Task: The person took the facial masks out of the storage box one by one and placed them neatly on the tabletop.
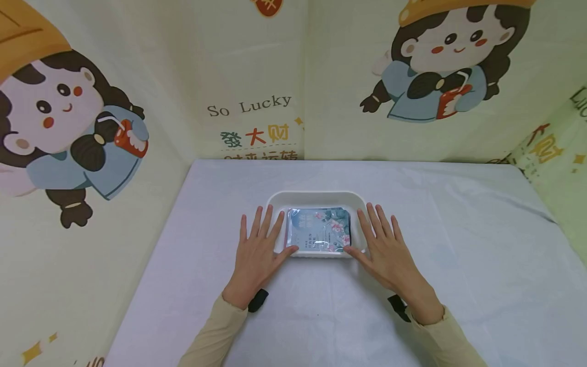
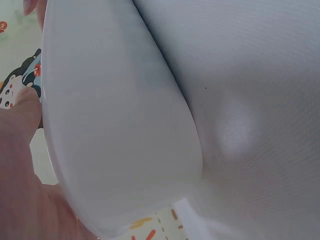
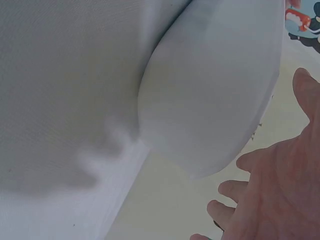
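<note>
A white rectangular tray stands on the table, and in it lies a shiny light-blue sachet printed with pink flowers. My left hand is over the tray's left side, fingers straight and spread, with the thumb at the near left corner. On the opposite side my right hand is spread the same way, its thumb tip overlapping the sachet's near right corner. The left wrist view shows the tray's outer wall beside the left hand. In the right wrist view the right hand has its fingers fanned out beside the rim.
A white cloth covers the table, with creases at the right. Behind it hangs a cream backdrop with cartoon figures and lettering, and more of this fabric runs along the left and right sides. Black straps show at both wrists.
</note>
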`<state>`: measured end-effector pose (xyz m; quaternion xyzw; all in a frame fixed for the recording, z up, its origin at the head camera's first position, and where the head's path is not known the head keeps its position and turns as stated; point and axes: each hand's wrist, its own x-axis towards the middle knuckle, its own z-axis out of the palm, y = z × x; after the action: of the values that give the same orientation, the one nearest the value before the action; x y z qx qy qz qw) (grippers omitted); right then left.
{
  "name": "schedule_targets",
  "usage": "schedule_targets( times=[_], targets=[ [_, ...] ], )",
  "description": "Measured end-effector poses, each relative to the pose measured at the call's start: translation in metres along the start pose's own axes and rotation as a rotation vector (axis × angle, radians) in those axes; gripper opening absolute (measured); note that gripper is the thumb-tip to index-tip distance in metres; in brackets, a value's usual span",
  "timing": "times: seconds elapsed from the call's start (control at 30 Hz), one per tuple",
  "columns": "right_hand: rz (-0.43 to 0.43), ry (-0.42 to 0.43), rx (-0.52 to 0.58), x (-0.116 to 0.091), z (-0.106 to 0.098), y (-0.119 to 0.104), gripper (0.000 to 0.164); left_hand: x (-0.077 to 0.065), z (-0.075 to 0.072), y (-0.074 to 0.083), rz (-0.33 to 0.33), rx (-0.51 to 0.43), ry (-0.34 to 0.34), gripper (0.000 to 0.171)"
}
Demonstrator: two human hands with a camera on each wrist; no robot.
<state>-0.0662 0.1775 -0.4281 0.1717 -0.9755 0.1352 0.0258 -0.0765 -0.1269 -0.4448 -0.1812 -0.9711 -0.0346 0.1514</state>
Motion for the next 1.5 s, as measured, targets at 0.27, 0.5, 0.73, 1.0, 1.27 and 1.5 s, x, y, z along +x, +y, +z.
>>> schedule_targets(
  times=[0.27,0.5,0.73,1.0,1.27,1.5],
  targets=[
    [-0.014,0.011,-0.004,0.000,0.000,0.002,0.091,0.000,0.000,0.000,-0.007,-0.009,0.002,0.094],
    [-0.014,-0.013,0.001,0.000,0.000,0.001,0.091,-0.003,-0.002,-0.001,-0.011,-0.009,-0.011,0.093],
    [-0.050,-0.021,0.001,0.005,0.001,-0.001,0.088,-0.005,-0.002,-0.003,-0.033,-0.009,-0.049,0.093],
    [-0.110,-0.001,0.000,0.014,-0.002,-0.005,0.085,-0.001,0.000,-0.008,-0.020,-0.056,-0.019,0.081],
    [-0.188,0.067,-0.008,0.027,0.001,-0.007,0.078,0.004,-0.003,-0.015,-0.089,-0.121,-0.099,0.076],
    [-0.229,0.062,-0.028,0.038,0.003,-0.010,0.082,0.002,0.001,-0.021,-0.137,-0.257,-0.069,0.075]
  ],
)
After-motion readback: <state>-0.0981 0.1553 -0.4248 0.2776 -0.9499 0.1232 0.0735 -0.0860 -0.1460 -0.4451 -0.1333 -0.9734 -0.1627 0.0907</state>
